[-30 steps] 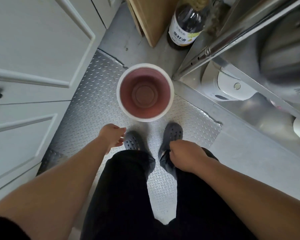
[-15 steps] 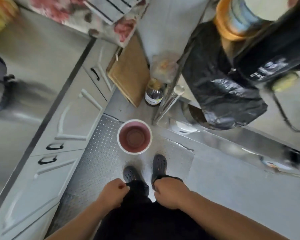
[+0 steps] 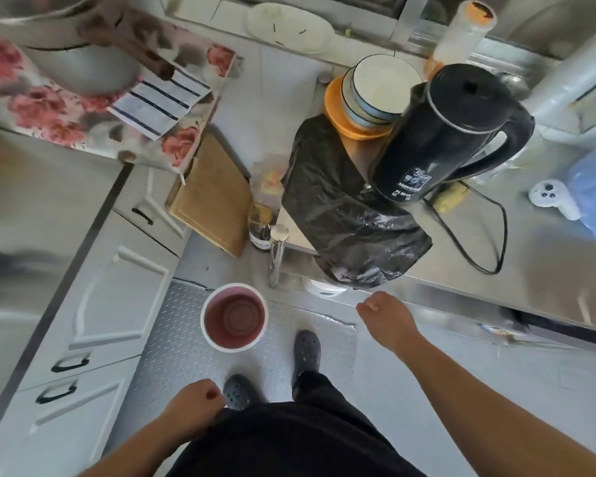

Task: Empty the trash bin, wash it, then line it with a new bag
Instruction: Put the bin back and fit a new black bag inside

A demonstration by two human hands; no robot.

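On the diamond-plate floor mat (image 3: 172, 342), near its far edge, the trash bin (image 3: 234, 316) stands upright and unlined, white rim around a pink inside, just ahead of the person's grey clogs (image 3: 306, 351). A black bin bag (image 3: 351, 218) lies draped over the near left corner of the steel bench (image 3: 547, 270), hanging past its edge. Behind the bag stands a black electric kettle (image 3: 451, 132); its base label carries small print too blurred to read. A dark bottle (image 3: 260, 228) on the floor beside the bench leg also bears a white label, illegible. A wooden cutting board (image 3: 214, 197) leans against the white cabinets (image 3: 111, 304) on the left. Open floor runs between cabinets and bench. The right hand (image 3: 386, 316) hovers just below the bench's front edge, fingers loosely curled, holding nothing. The left hand (image 3: 195, 404) hangs by the thigh, fingers curled, gripping nothing.
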